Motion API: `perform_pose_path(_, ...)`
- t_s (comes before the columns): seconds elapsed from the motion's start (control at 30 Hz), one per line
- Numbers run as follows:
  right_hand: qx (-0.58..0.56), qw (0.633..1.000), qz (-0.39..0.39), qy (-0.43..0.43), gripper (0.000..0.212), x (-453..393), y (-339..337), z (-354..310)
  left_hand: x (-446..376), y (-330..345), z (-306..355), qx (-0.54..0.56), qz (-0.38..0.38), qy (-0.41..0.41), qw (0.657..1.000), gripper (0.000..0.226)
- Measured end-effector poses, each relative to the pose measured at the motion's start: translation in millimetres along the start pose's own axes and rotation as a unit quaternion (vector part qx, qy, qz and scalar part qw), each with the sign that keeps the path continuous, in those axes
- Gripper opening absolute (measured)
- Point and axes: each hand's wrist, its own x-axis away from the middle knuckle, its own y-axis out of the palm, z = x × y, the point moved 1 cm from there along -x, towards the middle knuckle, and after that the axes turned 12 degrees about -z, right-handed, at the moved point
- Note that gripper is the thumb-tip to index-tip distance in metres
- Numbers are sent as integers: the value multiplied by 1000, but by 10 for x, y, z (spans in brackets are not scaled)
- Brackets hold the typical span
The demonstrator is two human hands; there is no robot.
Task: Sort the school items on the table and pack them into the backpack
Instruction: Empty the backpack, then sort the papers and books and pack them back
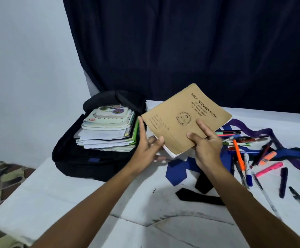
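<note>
Dark navy curtain across the back, pale wall to the left; white table below, scuffed with dark marks.

Black backpack: lying open on the table's left side, main compartment facing up. Stack of books and papers inside, white and green edges showing.

Brown exercise book: held tilted above the table, just right of the backpack, printed school title and crest on the cover, a thin white book beneath it.

Blue ties and a black strap: flat on the table under the forearms. Purple strap: trailing at right.

Right hand: grips the book's lower edge, thumb on the cover, index finger stretched along it.

Left hand: fingers straight and spread, holding nothing, its fingertips near the book's left corner; contact unclear.

Pens and markers: scattered at right, among them a pink highlighter, an orange pen, an orange highlighter and a white marker with a blue cap.
</note>
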Motion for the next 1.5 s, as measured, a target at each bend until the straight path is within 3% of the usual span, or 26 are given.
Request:
perform_pose_path(0.1, 42, 999, -22, -17, 59, 0, 111, 36, -113, 180, 8, 55, 62, 63, 995, 93)
perform_pose_path(0.2, 86, 990, -82, -78, 74, 49, 158, -21, -172, 90, 2, 134, 106, 72, 983, 90)
perform_pose_path(0.3, 32, 982, -152, -107, 90, 126, 93, -124, -117, -76, 94, 228, 116, 62, 965, 87)
perform_pose_path(0.4, -69, 977, -186, -81, 68, 121, -39, -260, 43, -313, 166, 265, 99, 53, 958, 90)
perform_pose_path(0.47, -116, 967, -227, -15, 55, 48, -156, -322, 168, -510, 173, 264, 75, 37, 961, 102)
perform_pose_path(0.57, -155, 931, -302, 132, 65, -87, -242, -325, 352, -797, 179, 243, 34, -11, 969, 114)
perform_pose_path(0.73, -195, 870, -362, 272, 70, -259, -128, -193, 611, -1129, 329, 237, -66, -76, 966, 99)
perform_pose_path(0.83, -247, 792, -405, 384, 77, -215, -35, -27, 663, -1347, 429, 199, -147, -110, 963, 89)
perform_pose_path(1.0, -120, 720, -587, 351, 47, -123, 378, 153, 512, -1649, 511, 169, -245, -175, 939, 77)
perform_pose_path(1.1, -76, 701, -618, 348, 62, -126, 515, 294, 352, -1856, 497, 156, -279, -190, 928, 77)
perform_pose_path(1.27, -100, 718, -606, 329, 79, -288, 770, 595, 13, -2311, 421, 158, -204, -193, 947, 73)
perform_pose_path(1.37, -98, 779, -544, 296, 80, -419, 977, 729, -183, -2631, 401, 236, -132, -160, 949, 79)
perform_pose_path(1.43, -100, 820, -486, 284, 83, -550, 1143, 808, -284, -2799, 382, 209, -122, -153, 958, 83)
perform_pose_path(1.5, -81, 843, -456, 275, 93, -684, 1315, 908, -370, -2942, 304, 154, -111, -161, 968, 110)
